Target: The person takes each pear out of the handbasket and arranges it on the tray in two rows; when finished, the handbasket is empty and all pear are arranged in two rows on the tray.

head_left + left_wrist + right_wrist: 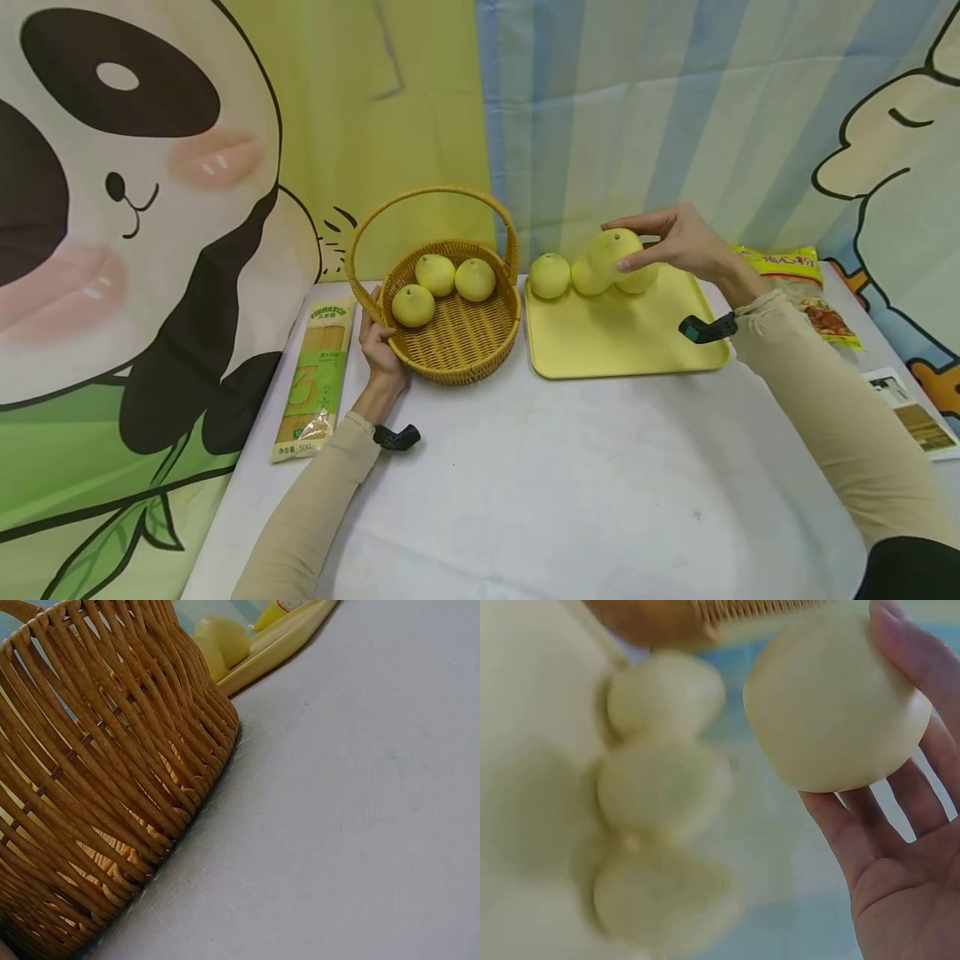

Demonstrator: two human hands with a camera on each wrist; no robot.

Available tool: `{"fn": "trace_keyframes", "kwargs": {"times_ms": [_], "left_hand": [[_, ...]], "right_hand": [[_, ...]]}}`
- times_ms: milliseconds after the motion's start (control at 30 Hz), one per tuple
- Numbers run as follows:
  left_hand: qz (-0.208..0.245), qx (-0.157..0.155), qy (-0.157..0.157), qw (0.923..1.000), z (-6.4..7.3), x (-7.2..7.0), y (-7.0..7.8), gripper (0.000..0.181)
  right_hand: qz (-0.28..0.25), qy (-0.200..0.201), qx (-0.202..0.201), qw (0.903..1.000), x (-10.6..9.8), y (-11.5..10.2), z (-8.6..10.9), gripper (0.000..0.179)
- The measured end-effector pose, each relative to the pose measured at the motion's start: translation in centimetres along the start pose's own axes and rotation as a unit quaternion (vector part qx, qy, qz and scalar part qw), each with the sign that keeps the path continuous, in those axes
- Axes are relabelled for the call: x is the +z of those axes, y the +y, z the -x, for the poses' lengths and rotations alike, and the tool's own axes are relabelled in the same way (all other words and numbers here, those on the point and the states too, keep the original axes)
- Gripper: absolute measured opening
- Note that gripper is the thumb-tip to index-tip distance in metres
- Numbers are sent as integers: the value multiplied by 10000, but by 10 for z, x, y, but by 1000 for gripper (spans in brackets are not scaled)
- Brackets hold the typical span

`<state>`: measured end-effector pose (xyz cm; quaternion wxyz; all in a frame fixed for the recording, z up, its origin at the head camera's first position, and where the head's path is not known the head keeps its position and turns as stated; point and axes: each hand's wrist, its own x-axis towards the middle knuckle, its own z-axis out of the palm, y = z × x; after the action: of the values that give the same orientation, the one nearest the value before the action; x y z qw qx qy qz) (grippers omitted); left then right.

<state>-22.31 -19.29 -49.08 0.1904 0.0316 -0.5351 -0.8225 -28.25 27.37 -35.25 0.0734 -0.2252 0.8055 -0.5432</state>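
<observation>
My right hand (678, 242) grips a round pale yellow fruit (613, 252) between thumb and fingers, above the back of a yellow tray (630, 346). In the right wrist view, fingers curl about the same fruit (832, 705), apart from three others in a row. Those three, such as the leftmost fruit (550, 276), lie along the tray's back edge. With its thumb over the rim, my left hand (381, 346) holds the left side of a wicker basket (457, 367). Inside sit three like fruits, one being the front fruit (413, 306). The left wrist view shows mostly basket wall (112, 750).
Left of the basket lies a pack of noodles (311, 383). Behind the right forearm are a yellow-topped food bag (787, 267) and a white-edged pack (911, 412). The basket's tall handle (442, 191) arches upward. A printed curtain (637, 108) hangs behind the white table (540, 500).
</observation>
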Motion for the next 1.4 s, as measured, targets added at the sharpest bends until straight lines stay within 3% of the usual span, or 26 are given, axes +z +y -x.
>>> {"fn": "trace_keyframes", "kwargs": {"times_ms": [233,467,867,1200,1400], "left_hand": [[-69,-2,-40,10000,0,-1,0,85],[-105,-17,23,9999,0,-1,0,85],[-258,-100,-51,9996,-1,-2,1,87],[-127,11,56,9999,-2,-2,0,84],[-83,7,32,10000,-2,-3,-1,83]], "right_hand": [[3,539,434,9976,-42,24,23,60],[91,760,917,9928,-64,51,40,64],[416,925,1654,9810,-72,92,49,66],[493,853,1591,9823,-66,107,49,67],[494,776,1751,9802,-63,114,50,70]]}}
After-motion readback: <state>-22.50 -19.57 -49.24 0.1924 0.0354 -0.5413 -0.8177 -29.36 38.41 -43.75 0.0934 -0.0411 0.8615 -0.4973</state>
